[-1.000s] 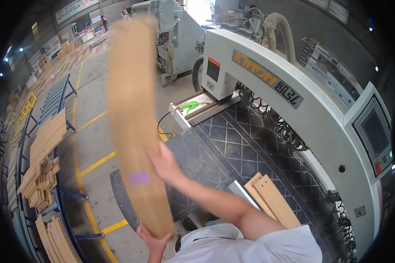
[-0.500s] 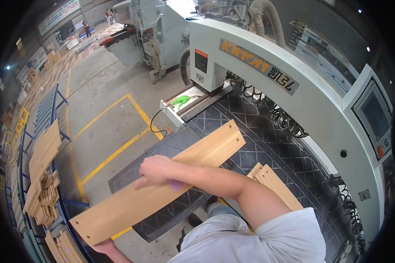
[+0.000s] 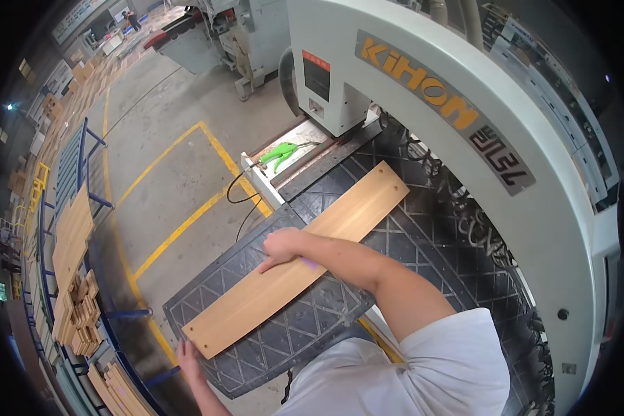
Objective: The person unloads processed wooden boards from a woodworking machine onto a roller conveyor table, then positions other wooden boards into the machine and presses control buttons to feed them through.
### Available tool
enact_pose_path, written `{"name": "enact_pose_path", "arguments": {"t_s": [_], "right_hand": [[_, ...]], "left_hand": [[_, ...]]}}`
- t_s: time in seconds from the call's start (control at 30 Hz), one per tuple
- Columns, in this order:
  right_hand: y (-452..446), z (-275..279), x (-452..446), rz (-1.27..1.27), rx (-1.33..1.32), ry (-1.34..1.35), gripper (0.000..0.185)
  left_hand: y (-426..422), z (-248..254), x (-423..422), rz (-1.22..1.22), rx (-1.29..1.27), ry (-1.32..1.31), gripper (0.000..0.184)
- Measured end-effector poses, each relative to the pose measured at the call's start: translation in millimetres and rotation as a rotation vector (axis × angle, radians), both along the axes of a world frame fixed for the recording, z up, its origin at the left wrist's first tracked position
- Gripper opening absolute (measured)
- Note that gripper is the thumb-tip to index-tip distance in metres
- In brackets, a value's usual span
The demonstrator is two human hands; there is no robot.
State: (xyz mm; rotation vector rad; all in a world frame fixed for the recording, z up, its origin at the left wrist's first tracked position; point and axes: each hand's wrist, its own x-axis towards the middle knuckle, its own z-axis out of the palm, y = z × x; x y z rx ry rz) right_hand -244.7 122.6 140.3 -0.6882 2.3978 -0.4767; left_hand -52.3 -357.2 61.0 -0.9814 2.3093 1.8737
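A long wooden board (image 3: 277,295) with holes at its ends lies slantwise over the black, ribbed machine table (image 3: 312,315). My right hand (image 3: 282,249) grips the board's far edge near the middle, thumb on the top face and the other fingers curled over the edge, partly hidden. A small purple mark shows on the board beside my right forearm. At the near left end, my left hand (image 3: 187,357) is beside the board's corner with its fingers stretched out; whether they touch the end is hard to tell.
The pale machine arm (image 3: 506,90) arches over the table's right side, with coiled hoses (image 3: 475,232) below. A green air gun (image 3: 279,154) lies on the ledge at the back. Stacked wooden pieces (image 3: 76,312) rest by a blue roller conveyor (image 3: 69,166) at left.
The board has moved forward and right, and is now down on the table. My left hand has gone from under its near end to beside the corner. My head view has shifted.
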Motion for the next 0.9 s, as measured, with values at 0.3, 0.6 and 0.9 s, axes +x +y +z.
{"name": "enact_pose_path", "arguments": {"t_s": [0.3,0.6,0.9], "right_hand": [[58.2,-33.7,-63.2,-0.013,-0.043,0.021,0.069],[90.9,-61.0,14.5,-0.77,-0.275,0.731,0.046],[126.7,-69.0,70.3,-1.149,-0.243,0.391,0.081]], "left_hand": [[108.6,-15.1,-61.5,0.011,-0.169,0.031,0.032],[151.7,-25.7,-84.7,0.083,-0.137,-0.072,0.041],[191.4,2.9,-107.3,-0.059,-0.209,-0.089,0.051]]}}
